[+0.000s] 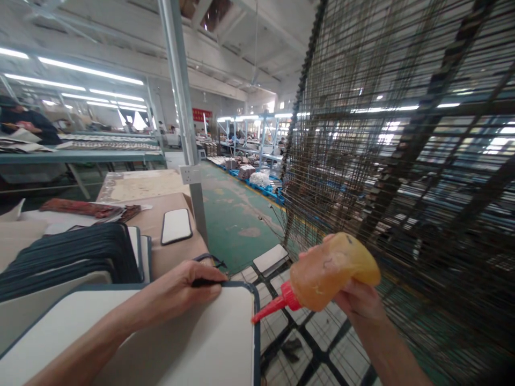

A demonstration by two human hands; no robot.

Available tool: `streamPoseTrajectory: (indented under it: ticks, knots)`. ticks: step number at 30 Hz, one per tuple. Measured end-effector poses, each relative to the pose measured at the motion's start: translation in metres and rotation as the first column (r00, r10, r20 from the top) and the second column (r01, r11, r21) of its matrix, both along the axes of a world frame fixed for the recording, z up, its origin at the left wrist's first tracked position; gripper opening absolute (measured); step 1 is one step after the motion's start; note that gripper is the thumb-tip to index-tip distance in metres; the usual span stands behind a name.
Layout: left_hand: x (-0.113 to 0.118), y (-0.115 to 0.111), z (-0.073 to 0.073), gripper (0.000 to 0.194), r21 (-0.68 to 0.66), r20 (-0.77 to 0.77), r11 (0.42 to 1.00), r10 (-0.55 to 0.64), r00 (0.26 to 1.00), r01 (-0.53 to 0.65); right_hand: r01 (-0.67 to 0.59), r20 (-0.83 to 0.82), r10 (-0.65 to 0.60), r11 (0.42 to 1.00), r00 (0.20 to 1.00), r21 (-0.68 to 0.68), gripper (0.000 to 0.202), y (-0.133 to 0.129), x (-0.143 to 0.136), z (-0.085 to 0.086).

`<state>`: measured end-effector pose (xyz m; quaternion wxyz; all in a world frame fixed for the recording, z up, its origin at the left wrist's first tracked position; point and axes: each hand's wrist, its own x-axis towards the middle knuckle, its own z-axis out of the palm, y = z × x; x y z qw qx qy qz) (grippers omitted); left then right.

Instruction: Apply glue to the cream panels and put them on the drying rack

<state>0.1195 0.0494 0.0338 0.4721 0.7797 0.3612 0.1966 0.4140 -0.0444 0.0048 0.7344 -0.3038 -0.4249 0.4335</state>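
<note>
My right hand (358, 300) is wrapped around a yellowish squeeze bottle (322, 273), tilted so that its red nozzle (276, 308) points down and left. The nozzle tip meets the dark edge strip of a white panel (201, 338) with rounded corners, close to its upper right corner. My left hand (195, 287) pinches the top edge of that panel, thumb on the white face and fingers behind. A thin line of glue-like material shows along the panel's right border. Under the bottle, several pale panels lie on a wire rack (317, 348).
A stack of dark-edged panels (92, 252) stands at the left. A small white panel (176, 226) lies on the brown tabletop (161, 203). Tall wire racks (386, 134) rise close on the right. A metal post (181, 86) stands ahead; another person (30, 123) is at the far left.
</note>
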Motion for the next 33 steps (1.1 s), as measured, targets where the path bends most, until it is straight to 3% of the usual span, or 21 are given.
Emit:
streamPoseTrajectory:
  ticks: [3, 6, 20, 25, 33]
  knots:
    - [0.003, 0.005, 0.000, 0.024, -0.047, -0.062, 0.994, -0.097, 0.993, 0.094, 0.049, 0.021, -0.049, 0.999, 0.999, -0.009, 0.077, 0.002, 0.004, -0.005]
    - [0.006, 0.009, -0.001, 0.026, -0.098, -0.043, 0.988, -0.121, 0.992, 0.117, 0.037, 0.025, -0.037, 0.999, 0.999, 0.001, 0.077, 0.003, 0.005, -0.005]
    - [0.008, 0.034, -0.019, 0.031, -0.299, 0.040, 0.953, -0.035, 0.999, 0.046, -0.004, 0.028, 0.005, 0.999, 1.000, -0.037, 0.076, -0.007, -0.002, -0.003]
    - [0.007, 0.038, -0.019, 0.029, -0.311, 0.054, 0.950, 0.006, 0.999, 0.011, -0.006, 0.003, 0.006, 1.000, 1.000, -0.019, 0.065, -0.009, -0.004, -0.004]
    - [0.006, 0.043, -0.012, 0.026, -0.335, 0.065, 0.942, 0.048, 0.997, -0.024, 0.013, -0.012, -0.013, 1.000, 1.000, -0.013, 0.069, -0.017, -0.004, -0.012]
